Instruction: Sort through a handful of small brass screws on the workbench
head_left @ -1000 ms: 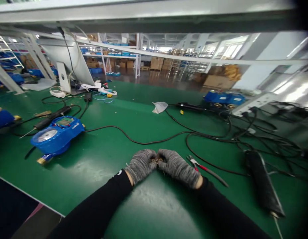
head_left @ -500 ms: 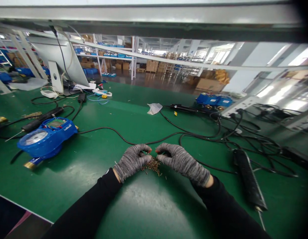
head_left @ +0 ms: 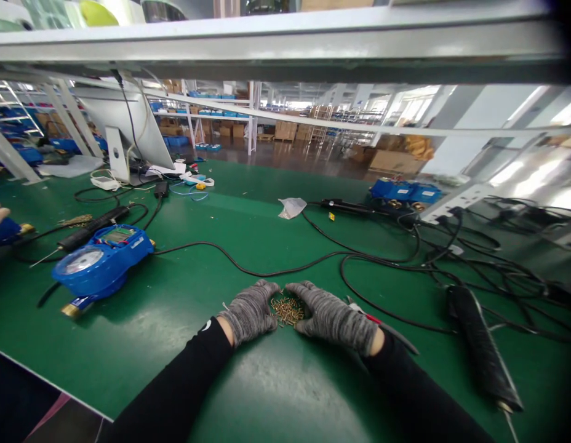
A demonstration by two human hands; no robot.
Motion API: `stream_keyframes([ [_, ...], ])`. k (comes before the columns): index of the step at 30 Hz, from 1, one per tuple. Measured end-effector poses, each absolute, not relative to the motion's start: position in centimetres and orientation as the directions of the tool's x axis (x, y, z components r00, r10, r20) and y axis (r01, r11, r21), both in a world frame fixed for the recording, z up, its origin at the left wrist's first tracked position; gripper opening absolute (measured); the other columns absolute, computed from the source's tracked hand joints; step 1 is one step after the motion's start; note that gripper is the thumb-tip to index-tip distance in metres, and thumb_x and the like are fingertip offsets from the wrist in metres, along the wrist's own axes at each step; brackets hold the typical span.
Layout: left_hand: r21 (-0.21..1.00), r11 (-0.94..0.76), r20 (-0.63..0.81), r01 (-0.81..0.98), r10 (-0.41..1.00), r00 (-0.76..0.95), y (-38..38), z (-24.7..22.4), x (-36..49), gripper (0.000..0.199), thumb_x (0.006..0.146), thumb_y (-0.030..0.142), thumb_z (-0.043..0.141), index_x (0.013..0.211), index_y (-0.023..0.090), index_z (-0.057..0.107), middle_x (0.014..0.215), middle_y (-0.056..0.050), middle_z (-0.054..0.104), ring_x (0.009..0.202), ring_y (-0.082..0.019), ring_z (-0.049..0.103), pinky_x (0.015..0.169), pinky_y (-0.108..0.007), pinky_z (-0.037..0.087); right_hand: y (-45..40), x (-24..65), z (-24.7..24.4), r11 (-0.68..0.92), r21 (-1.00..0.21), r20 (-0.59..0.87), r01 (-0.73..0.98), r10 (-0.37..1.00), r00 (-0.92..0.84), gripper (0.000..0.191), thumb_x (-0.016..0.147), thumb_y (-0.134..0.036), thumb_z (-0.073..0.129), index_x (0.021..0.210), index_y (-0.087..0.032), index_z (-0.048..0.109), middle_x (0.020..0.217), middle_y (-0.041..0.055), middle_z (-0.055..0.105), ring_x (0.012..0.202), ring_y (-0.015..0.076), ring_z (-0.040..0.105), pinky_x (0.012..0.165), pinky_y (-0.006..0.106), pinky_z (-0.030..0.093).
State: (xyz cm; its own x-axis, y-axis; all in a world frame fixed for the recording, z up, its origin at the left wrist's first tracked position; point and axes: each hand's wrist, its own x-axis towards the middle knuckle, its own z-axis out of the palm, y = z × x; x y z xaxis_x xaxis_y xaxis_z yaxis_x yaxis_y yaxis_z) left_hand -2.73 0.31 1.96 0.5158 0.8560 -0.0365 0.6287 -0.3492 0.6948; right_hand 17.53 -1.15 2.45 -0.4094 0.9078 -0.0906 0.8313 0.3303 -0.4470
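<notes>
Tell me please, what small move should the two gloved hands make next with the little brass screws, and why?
Probably draw both palms a little closer. The left hand and right hand cup a loose pile of brass screws on the green table, and a few lie scattered at its edge.

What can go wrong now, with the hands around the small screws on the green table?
The left hand and right hand only cup the loose screws, so some could roll away. A black cable and the pliers lie close; stray screws might hide beneath them.
</notes>
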Motion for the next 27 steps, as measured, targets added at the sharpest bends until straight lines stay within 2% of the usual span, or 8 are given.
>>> stream_keyframes([
  [4,0.707,-0.380,0.034,0.596,0.861,0.508,0.5,1.3,-1.7,0.050,0.059,0.024,0.068,0.108,0.016,0.061,0.099,-0.006,0.061,0.090,-0.020,0.056,0.083,-0.031,0.047,-1.0,16.6,1.8,0.380,-0.503,0.018,0.777,0.903,-0.430,0.043,0.073,-0.028,0.068,0.113,-0.017,0.057,0.100,0.0066,0.057,0.088,0.0198,0.054,0.083,0.031,0.045],
  [7,0.706,-0.368,0.045,0.605,0.876,0.480,0.6,0.8,-1.4,0.045,0.064,0.032,0.067,0.106,0.016,0.062,0.100,-0.007,0.062,0.094,-0.021,0.056,0.087,-0.033,0.046,-1.0,16.3,1.2,0.383,-0.516,0.062,0.766,0.909,-0.412,0.038,0.076,-0.037,0.069,0.107,-0.017,0.061,0.095,0.0063,0.058,0.085,0.0203,0.054,0.079,0.032,0.045],
  [14,0.641,-0.402,0.091,0.654,0.885,0.456,0.4,0.0,-1.0,0.035,0.072,0.029,0.059,0.105,0.019,0.063,0.101,-0.007,0.064,0.095,-0.021,0.057,0.090,-0.034,0.044,-0.7,15.7,0.1,0.369,-0.522,0.114,0.769,0.924,-0.366,0.024,0.077,-0.030,0.066,0.098,-0.018,0.064,0.090,0.0049,0.060,0.081,0.0199,0.054,0.077,0.031,0.043],
  [18,0.708,-0.378,0.111,0.597,0.894,0.434,0.4,0.0,-0.9,0.028,0.071,0.029,0.060,0.097,0.018,0.065,0.095,-0.005,0.065,0.090,-0.020,0.058,0.087,-0.032,0.045,-0.5,15.6,-0.3,0.345,-0.530,0.130,0.775,0.936,-0.328,0.020,0.077,-0.032,0.065,0.090,-0.017,0.063,0.085,0.0040,0.060,0.077,0.0189,0.053,0.073,0.030,0.042],
  [23,0.868,-0.272,0.082,0.416,0.904,0.421,0.4,-0.3,-1.0,0.025,0.070,0.031,0.062,0.088,0.015,0.065,0.084,-0.003,0.066,0.080,-0.016,0.058,0.075,-0.027,0.048,-0.8,16.0,1.1,0.349,-0.551,0.131,0.758,0.933,-0.335,0.010,0.079,-0.026,0.063,0.079,-0.017,0.059,0.076,0.0009,0.059,0.069,0.0158,0.052,0.063,0.025,0.039],
  [27,0.947,-0.204,0.074,0.248,0.891,0.449,0.7,0.7,-1.9,0.030,0.070,0.031,0.064,0.094,0.013,0.062,0.078,-0.001,0.063,0.068,-0.012,0.055,0.062,-0.022,0.045,-1.1,16.8,3.1,0.369,-0.579,0.114,0.727,0.919,-0.376,0.010,0.082,-0.026,0.059,0.088,-0.019,0.061,0.079,-0.0013,0.061,0.070,0.0137,0.055,0.061,0.023,0.042],
])
